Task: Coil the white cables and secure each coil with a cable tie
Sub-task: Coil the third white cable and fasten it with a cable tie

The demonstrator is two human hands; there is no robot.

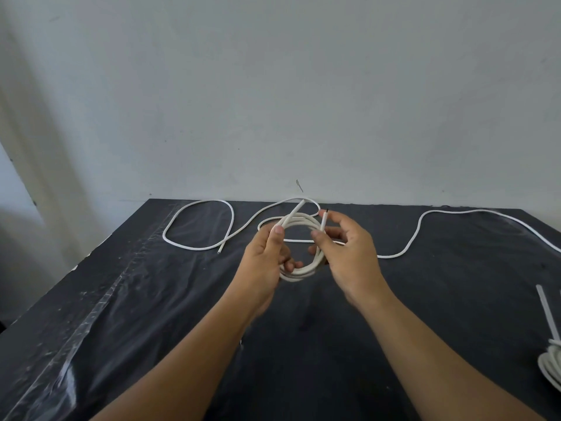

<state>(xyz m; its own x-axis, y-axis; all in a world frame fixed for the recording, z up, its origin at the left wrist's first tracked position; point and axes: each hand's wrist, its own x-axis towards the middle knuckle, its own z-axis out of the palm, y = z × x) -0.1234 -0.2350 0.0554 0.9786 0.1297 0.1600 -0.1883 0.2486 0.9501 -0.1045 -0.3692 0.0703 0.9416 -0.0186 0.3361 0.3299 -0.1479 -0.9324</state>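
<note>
A white cable coil (299,221) of several loops is held above the black table between both hands. My left hand (267,256) grips the coil's left side, thumb on top. My right hand (346,250) holds the coil's right side and pinches the cable's free end (324,221), which sticks upward with a dark tip. Another end pokes up at the top of the coil. Two loose white cables lie on the table behind: one looping at the left (197,226), one snaking to the right (425,226). A tied coil (554,364) with a cable tie tail sits at the right edge.
The table (151,314) has a black cover with a strip of clear tape (100,302) running down its left side. A pale wall (273,101) stands right behind the table's far edge.
</note>
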